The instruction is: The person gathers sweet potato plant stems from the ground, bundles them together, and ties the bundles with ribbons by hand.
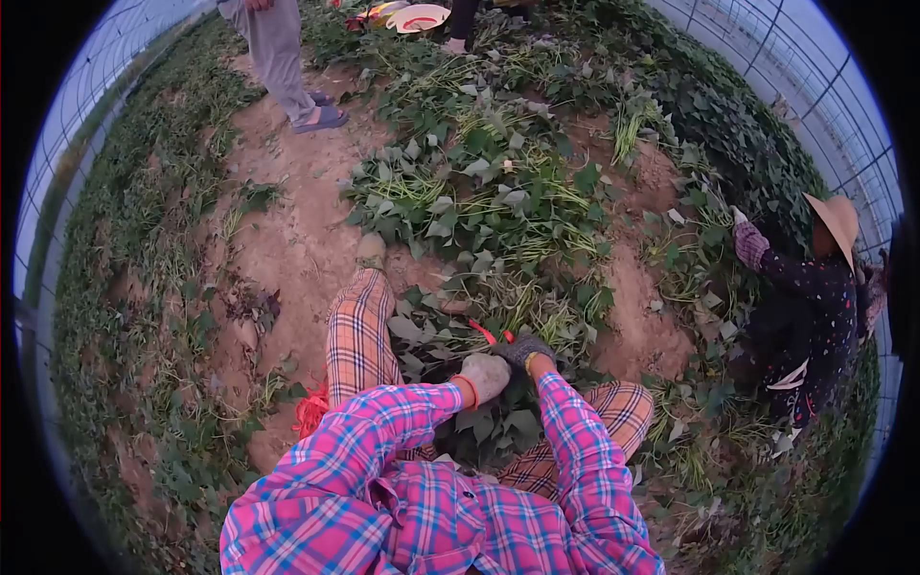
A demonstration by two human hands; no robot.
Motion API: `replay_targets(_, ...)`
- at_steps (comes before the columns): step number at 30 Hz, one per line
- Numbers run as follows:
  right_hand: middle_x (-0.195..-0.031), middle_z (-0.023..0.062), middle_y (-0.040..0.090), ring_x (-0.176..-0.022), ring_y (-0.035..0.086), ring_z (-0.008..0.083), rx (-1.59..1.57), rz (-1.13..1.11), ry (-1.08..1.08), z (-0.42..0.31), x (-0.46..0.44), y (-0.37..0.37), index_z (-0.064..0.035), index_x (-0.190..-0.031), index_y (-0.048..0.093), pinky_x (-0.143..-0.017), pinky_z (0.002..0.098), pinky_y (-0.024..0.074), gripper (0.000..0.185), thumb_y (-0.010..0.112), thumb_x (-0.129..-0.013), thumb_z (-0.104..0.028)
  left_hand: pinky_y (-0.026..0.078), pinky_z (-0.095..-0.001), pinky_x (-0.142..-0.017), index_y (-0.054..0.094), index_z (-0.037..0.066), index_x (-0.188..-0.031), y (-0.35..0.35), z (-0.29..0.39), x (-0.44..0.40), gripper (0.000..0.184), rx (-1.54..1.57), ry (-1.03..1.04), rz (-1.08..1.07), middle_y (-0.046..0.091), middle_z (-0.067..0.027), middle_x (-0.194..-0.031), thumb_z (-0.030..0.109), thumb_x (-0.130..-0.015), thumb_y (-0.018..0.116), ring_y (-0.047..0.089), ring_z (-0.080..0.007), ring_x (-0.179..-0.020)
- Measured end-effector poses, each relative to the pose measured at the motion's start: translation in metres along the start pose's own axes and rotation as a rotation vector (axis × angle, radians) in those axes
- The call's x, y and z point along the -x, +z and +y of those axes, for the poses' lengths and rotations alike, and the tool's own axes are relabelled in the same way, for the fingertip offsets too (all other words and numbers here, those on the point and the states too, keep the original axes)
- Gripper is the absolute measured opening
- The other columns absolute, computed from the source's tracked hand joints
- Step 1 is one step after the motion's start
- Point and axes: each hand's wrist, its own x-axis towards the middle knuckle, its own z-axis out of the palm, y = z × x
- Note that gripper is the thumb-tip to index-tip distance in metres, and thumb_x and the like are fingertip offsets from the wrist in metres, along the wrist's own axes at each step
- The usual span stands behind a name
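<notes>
Leafy stems (525,309) lie by half-curled hands (486,375), hold unclear, with a vine heap (479,196) ahead and red string (311,412) leftward.

We have our pale-gloved left hand (486,378) and dark-gloved right hand (523,352) among leafy green vines (551,314), near a thin red strip (483,333).

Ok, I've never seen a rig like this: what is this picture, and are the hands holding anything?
There's no machine: a person wears a camera on the head, looking forward and down past their plaid sleeves. Their gloved left hand and right hand are close together among leafy vines between the legs. A red strip shows beside the right hand; I can't tell whether either grips anything. Ahead, more vines lie heaped on soil, and a co-worker in a brimmed hat is at right.
</notes>
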Motion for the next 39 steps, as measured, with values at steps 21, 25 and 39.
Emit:
replay_targets(21, -0.103, 0.0177, 0.062, -0.095, 0.059, 0.0338, 0.146, 0.146, -0.211, 0.015, -0.031, 0.032, -0.0061, -0.099, 0.065, -0.082, 0.0426, 0.0467, 0.038, 0.057, -0.075, -0.034, 0.044, -0.0419, -0.06, 0.053, 0.005, -0.08, -0.207, -0.002, 0.227, 0.036, -0.125, -0.576, 0.585, 0.055, -0.0121, -0.079, 0.038, -0.071, 0.066, 0.056, -0.0297, -0.075)
replay_targets(25, -0.102, 0.0164, 0.063, -0.093, 0.06, 0.0332, 0.134, 0.195, -0.183, 0.012, -0.017, 0.029, -0.006, -0.098, 0.065, -0.081, 0.043, 0.0471, 0.039, 0.057, -0.074, -0.035, 0.045, -0.0429, -0.062, 0.055, 0.005, -0.082, -0.188, 0.003, 0.263, 0.041, 0.141, -0.926, 0.38, 0.058, -0.0139, -0.083, 0.045, -0.075, 0.062, 0.059, -0.0326, -0.076)
replay_targets(39, -0.109, 0.0153, 0.06, -0.099, 0.058, 0.0324, 0.162, 0.113, -0.188, 0.014, -0.012, 0.024, -0.0084, -0.104, 0.063, -0.082, 0.0442, 0.0463, 0.044, 0.055, -0.076, -0.041, 0.047, -0.0378, -0.073, 0.063, 0.012, -0.094, -0.23, 0.007, 0.335, 0.032, 0.367, -0.482, -0.297, 0.063, -0.0112, -0.087, 0.039, -0.087, 0.048, 0.06, -0.029, -0.083)
